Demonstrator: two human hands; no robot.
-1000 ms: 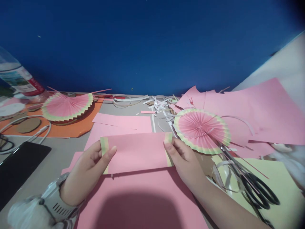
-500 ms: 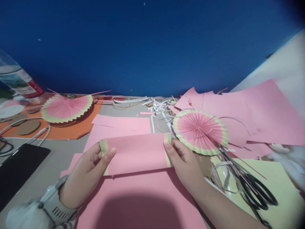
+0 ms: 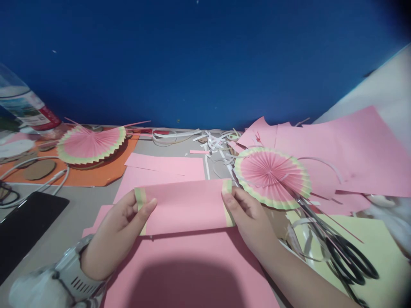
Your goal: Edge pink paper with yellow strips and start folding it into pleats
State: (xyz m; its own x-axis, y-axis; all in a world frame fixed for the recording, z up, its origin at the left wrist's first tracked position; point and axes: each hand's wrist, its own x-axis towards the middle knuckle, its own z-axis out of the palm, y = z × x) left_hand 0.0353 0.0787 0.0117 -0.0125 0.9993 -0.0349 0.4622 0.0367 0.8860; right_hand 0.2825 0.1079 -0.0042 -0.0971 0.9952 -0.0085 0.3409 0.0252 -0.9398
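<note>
Stretched between my two hands is a pink paper strip [image 3: 188, 205] with pale green and yellowish bands at both short ends. My left hand [image 3: 123, 229], with a grey watch [image 3: 78, 269] on its wrist, pinches the strip's left end, thumb on top. At the right end, my right hand [image 3: 252, 218] grips it between thumb and fingers. Below the strip lies a large pink sheet [image 3: 192, 252], partly shaded. More pink paper [image 3: 163, 164] lies just beyond. Close to my right hand is a round pleated paper fan [image 3: 272, 175], pink with a green edge.
Scissors [image 3: 346, 256] with black handles lie at right over pale yellow-green paper [image 3: 385, 256]. Paper scraps [image 3: 215, 141] sit at the back, beside large pink sheets [image 3: 346, 149]. Leftward are another pleated fan [image 3: 93, 145], orange paper [image 3: 105, 177], a phone [image 3: 35, 231] and a bottle [image 3: 32, 109].
The view has shifted very slightly, so things on the table sit a little further right. Both hands keep the same hold on the paper strip.
</note>
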